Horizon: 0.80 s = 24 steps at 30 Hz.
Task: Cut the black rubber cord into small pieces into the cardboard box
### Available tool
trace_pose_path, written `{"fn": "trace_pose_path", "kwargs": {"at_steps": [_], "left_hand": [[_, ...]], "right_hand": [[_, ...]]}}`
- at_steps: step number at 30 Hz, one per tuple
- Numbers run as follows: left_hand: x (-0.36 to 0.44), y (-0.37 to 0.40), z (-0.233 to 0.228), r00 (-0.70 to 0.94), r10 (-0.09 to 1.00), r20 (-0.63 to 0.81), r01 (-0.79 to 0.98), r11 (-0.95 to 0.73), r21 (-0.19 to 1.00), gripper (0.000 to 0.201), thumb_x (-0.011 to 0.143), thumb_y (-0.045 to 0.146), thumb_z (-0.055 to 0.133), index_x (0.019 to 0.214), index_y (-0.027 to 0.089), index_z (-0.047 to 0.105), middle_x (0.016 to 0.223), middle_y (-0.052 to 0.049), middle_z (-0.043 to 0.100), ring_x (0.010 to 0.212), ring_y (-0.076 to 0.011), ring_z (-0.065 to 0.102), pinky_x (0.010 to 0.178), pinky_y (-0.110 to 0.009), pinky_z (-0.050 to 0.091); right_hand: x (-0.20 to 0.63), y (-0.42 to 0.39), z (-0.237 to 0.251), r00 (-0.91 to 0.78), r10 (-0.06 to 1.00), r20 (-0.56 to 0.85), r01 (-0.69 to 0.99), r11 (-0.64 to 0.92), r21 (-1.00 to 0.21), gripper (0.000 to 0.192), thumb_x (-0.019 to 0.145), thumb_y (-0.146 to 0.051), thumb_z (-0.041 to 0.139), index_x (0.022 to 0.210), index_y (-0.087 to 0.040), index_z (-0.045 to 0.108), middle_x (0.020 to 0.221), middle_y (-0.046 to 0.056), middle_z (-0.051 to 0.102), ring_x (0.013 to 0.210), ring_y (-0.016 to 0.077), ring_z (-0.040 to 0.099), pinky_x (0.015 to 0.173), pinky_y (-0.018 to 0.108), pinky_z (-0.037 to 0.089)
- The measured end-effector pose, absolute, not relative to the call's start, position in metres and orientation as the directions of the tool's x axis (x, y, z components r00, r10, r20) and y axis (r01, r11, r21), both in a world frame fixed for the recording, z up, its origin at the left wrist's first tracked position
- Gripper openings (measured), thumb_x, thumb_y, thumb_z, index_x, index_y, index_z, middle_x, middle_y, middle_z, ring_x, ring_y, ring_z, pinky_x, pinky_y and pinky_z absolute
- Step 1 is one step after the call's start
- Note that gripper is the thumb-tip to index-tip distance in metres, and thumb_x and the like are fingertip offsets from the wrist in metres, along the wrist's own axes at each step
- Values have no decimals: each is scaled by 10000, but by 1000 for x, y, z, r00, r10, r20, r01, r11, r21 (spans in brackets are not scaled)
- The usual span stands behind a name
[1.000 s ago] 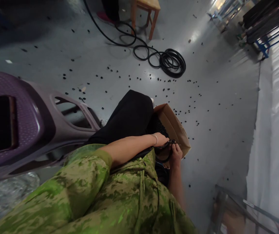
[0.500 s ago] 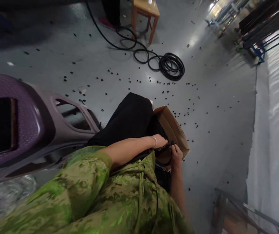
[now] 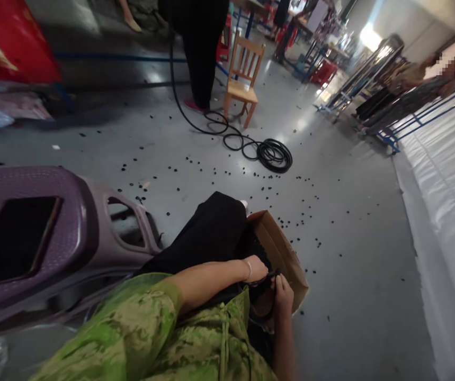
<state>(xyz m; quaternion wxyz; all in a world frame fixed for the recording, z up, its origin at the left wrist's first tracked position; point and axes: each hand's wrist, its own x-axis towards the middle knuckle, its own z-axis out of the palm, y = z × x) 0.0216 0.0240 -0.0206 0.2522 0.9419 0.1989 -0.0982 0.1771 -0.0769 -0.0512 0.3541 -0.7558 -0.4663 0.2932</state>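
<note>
My left hand (image 3: 257, 268), with a band at the wrist, is closed around a thin dark piece (image 3: 269, 275) over the open cardboard box (image 3: 280, 248). Right beside it, my right hand (image 3: 284, 292) pinches the small black end of that piece between thumb and fingers. Too small and dark to name, the piece bridges the two hands. Inside the box, near my knee, lies a mass of small black parts (image 3: 259, 253). Part of the box's inside is hidden by my hands and sleeve.
A purple plastic stool (image 3: 88, 211) at left carries a phone (image 3: 16, 238). Small black bits are scattered over the grey floor. Ahead lie a coiled black hose (image 3: 274, 156) and a wooden chair (image 3: 243, 91), with a person standing beside it. White sheeting (image 3: 445, 174) runs along the right.
The view has tilted up, so the chair, people and far workshop show more fully. My hands stay together over the box, still gripping the dark piece.
</note>
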Motion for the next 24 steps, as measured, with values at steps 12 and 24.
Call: {"fn": "trace_pose_path", "kwargs": {"at_steps": [12, 24], "left_hand": [[26, 24, -26, 885, 354, -303, 460, -769, 444, 253, 826, 245, 562, 1026, 100, 617, 936, -168, 698, 873, -266, 674, 687, -359, 529], [22, 23, -21, 885, 352, -306, 458, -775, 435, 283, 828, 275, 562, 1043, 96, 604, 946, -170, 693, 893, -258, 670, 707, -358, 537]], "right_hand": [[179, -76, -64, 496, 848, -189, 360, -399, -844, 459, 766, -582, 509, 865, -167, 675, 721, 55, 677, 644, 175, 580, 612, 252, 428], [173, -75, -52, 467, 863, -192, 394, -397, -829, 460, 813, -584, 436, 694, -179, 620, 648, 15, 611, 612, 145, 522, 592, 234, 375]]}}
